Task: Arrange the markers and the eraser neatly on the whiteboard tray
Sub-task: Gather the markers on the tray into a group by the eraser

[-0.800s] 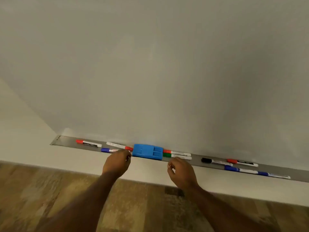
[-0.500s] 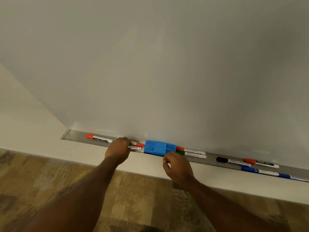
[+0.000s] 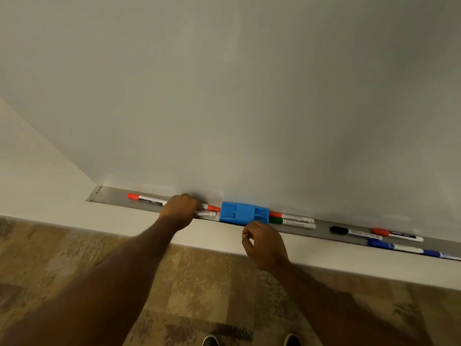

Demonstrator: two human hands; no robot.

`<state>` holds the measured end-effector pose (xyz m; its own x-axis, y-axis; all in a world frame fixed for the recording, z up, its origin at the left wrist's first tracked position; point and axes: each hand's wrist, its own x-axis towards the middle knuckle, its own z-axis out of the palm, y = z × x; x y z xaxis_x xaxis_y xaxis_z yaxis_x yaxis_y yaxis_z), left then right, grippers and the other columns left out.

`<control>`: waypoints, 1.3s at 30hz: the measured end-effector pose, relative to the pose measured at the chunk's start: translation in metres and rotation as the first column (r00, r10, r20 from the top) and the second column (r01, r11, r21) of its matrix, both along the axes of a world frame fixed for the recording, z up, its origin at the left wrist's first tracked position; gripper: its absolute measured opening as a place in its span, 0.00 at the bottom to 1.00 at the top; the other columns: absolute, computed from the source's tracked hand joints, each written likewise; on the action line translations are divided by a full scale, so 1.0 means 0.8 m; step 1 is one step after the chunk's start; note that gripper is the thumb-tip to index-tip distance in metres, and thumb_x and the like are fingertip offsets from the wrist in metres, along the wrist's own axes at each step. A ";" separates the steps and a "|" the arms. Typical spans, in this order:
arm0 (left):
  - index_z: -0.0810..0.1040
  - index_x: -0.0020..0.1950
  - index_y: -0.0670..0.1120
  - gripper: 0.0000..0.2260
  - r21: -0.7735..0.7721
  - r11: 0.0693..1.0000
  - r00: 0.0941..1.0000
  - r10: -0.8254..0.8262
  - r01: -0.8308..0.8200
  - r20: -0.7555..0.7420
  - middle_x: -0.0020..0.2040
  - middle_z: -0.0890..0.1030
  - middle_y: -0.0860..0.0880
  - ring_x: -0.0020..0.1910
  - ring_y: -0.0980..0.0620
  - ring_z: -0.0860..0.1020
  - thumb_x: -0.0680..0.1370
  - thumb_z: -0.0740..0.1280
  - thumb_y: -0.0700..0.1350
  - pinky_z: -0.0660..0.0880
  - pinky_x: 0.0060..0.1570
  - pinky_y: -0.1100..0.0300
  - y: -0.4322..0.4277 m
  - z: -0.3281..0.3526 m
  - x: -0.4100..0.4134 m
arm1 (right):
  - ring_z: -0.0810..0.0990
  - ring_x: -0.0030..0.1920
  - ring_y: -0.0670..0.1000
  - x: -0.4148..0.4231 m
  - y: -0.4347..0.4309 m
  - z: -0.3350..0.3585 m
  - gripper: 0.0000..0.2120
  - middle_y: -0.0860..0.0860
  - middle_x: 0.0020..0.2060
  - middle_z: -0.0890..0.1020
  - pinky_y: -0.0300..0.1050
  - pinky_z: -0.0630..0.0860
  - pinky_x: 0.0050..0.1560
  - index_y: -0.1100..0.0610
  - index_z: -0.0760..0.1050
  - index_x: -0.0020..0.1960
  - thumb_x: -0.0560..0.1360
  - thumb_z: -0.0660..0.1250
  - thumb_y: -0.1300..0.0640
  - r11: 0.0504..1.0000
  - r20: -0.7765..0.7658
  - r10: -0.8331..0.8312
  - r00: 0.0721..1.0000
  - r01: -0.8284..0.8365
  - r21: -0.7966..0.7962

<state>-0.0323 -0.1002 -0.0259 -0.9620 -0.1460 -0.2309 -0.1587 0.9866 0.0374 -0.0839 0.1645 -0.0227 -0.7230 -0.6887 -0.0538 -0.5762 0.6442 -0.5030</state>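
Note:
A grey whiteboard tray (image 3: 112, 199) runs along the foot of the whiteboard. A blue eraser (image 3: 244, 213) lies flat on it. My left hand (image 3: 180, 208) is closed over a white-barrelled marker (image 3: 206, 214) just left of the eraser; its cap end is hidden under the hand. A red-capped marker (image 3: 212, 208) lies behind it, touching the eraser. My right hand (image 3: 264, 243) hovers in front of the tray below the eraser, fingers curled, holding nothing. Another red marker (image 3: 146, 199) lies at the tray's left end.
Right of the eraser lie a red marker (image 3: 291, 217) and a green marker (image 3: 291, 222) side by side. Further right are a black marker (image 3: 354, 231), a red marker (image 3: 396, 235) and two blue markers (image 3: 395, 246). A white ledge (image 3: 74, 216) runs below the tray.
My left hand has closed over the front marker left of the eraser and slid it right toward the eraser. My right hand has shifted left, under the eraser.

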 end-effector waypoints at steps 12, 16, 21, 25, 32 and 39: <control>0.79 0.60 0.45 0.11 -0.010 0.976 0.940 -0.212 0.217 -0.267 0.55 0.81 0.44 0.44 0.43 0.81 0.78 0.66 0.43 0.77 0.43 0.52 0.005 0.017 0.026 | 0.77 0.51 0.49 0.003 -0.034 0.006 0.09 0.51 0.50 0.80 0.46 0.77 0.53 0.56 0.77 0.54 0.76 0.65 0.54 0.991 -0.007 -0.034 0.999 0.033 -0.130; 0.81 0.57 0.42 0.11 -0.012 0.938 0.872 -0.326 0.345 -0.366 0.50 0.83 0.42 0.41 0.41 0.83 0.75 0.71 0.42 0.80 0.40 0.51 0.035 0.030 0.027 | 0.76 0.60 0.54 0.001 -0.061 0.014 0.18 0.53 0.58 0.79 0.51 0.72 0.64 0.56 0.75 0.62 0.74 0.68 0.52 0.985 -0.176 0.111 0.978 -0.131 -0.109; 0.82 0.57 0.40 0.11 0.171 0.895 0.860 -0.321 0.413 -0.397 0.55 0.83 0.41 0.50 0.41 0.83 0.76 0.69 0.40 0.81 0.47 0.50 0.054 0.043 0.023 | 0.78 0.58 0.55 -0.006 -0.070 0.017 0.19 0.54 0.58 0.81 0.51 0.75 0.60 0.55 0.73 0.66 0.77 0.66 0.48 0.986 -0.013 0.164 0.986 -0.164 -0.011; 0.82 0.55 0.42 0.12 0.244 0.874 0.864 -0.304 0.421 -0.402 0.54 0.84 0.43 0.49 0.44 0.83 0.76 0.70 0.47 0.80 0.46 0.53 0.046 0.044 0.026 | 0.79 0.59 0.55 -0.009 -0.059 0.010 0.17 0.55 0.59 0.81 0.52 0.76 0.59 0.56 0.74 0.65 0.80 0.62 0.49 0.976 0.076 0.206 0.976 -0.211 0.060; 0.78 0.64 0.48 0.14 0.224 0.972 0.981 -0.022 0.066 -0.193 0.66 0.78 0.46 0.62 0.46 0.77 0.79 0.64 0.46 0.73 0.60 0.53 -0.001 0.021 0.003 | 0.78 0.61 0.53 -0.018 0.007 -0.002 0.16 0.53 0.60 0.81 0.44 0.70 0.61 0.55 0.75 0.65 0.80 0.62 0.50 0.994 -0.036 0.103 0.994 -0.104 -0.035; 0.77 0.67 0.51 0.17 0.145 0.989 0.996 0.007 0.006 -0.091 0.65 0.79 0.46 0.63 0.44 0.76 0.78 0.66 0.49 0.74 0.57 0.52 -0.007 -0.008 0.009 | 0.78 0.54 0.56 -0.042 0.090 0.001 0.14 0.55 0.54 0.82 0.50 0.74 0.56 0.54 0.75 0.64 0.80 0.63 0.53 0.991 -0.081 -0.123 0.989 0.119 -0.054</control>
<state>-0.0254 -0.1058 -0.0321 -0.9799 -0.1178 -0.1612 -0.1485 0.9696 0.1947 -0.1174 0.2365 -0.0223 -0.8016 -0.5964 0.0417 -0.5371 0.6876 -0.4886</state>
